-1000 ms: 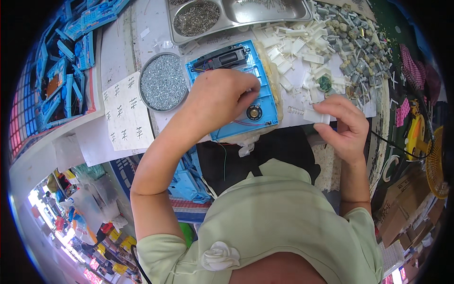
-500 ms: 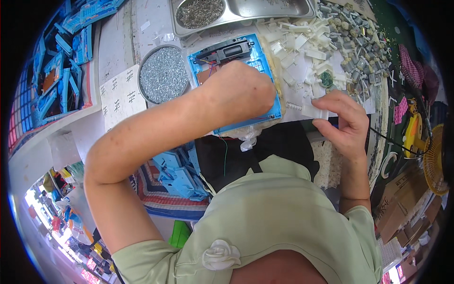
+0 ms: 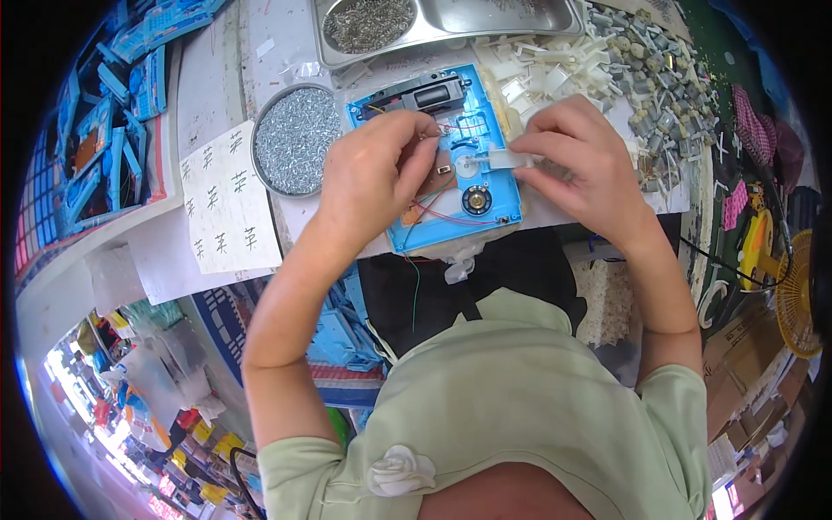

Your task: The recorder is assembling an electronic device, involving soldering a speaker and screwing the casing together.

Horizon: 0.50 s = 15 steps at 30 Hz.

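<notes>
A blue plastic casing (image 3: 414, 238) lies in front of me, its inside facing up. Fitted in it are a black mechanism (image 3: 429, 94) along the far end, a round speaker (image 3: 477, 200) and thin red wires (image 3: 455, 216). Thumb and fingers of my right hand (image 3: 582, 165) pinch a white plastic part (image 3: 507, 159) over the casing's right side. Its left end reaches a whitish round piece (image 3: 466, 165) inside. My left hand (image 3: 374, 169) is over the casing's left side, fingertips pressed together; whatever they hold is hidden.
A round tin of small screws (image 3: 297, 139) stands left, beside a handwritten paper sheet (image 3: 227, 204). Beyond the casing is a steel tray (image 3: 494, 19) with small metal parts. White plastic parts (image 3: 555, 74) and small motors (image 3: 663, 95) are heaped right. Blue casings (image 3: 108, 130) fill a crate far left.
My right hand has brought the white part leftward from beside the casing to over it. My left hand has drawn back left, uncovering the speaker and wires.
</notes>
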Tool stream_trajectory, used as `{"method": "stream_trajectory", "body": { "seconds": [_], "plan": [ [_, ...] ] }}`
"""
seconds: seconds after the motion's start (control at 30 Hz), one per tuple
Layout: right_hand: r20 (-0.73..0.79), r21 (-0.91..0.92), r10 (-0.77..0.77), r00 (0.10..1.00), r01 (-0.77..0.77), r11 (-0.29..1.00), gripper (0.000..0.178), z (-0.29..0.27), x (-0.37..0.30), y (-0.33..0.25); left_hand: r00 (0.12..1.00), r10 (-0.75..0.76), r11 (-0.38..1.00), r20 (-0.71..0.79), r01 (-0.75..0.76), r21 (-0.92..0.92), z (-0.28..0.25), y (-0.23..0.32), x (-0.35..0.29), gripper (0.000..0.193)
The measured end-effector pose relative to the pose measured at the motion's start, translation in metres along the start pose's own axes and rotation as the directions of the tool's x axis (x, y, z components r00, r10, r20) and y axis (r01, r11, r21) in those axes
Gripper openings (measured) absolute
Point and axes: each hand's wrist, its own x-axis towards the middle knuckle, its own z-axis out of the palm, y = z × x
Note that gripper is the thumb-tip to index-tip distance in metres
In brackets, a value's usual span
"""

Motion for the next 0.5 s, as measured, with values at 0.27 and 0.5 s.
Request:
{"method": "stream_trajectory", "body": {
  "seconds": [0.27, 0.5],
  "plan": [
    [0.153, -0.093, -0.235, 0.960, 0.251, 0.964, 0.025, -0.001, 0.031, -0.008, 0.987, -0.054, 0.993, -0.149, 0.038, -0.111, 0.019, 0.000, -0.007, 0.012],
    [0.054, 0.138, -0.142, 0.988, 0.133, 0.981, 0.027, 0.015, 0.018, 0.017, 0.979, -0.075, 0.988, -0.190, 0.046, -0.148, 0.029, -0.006, -0.009, 0.011]
  ]
}}
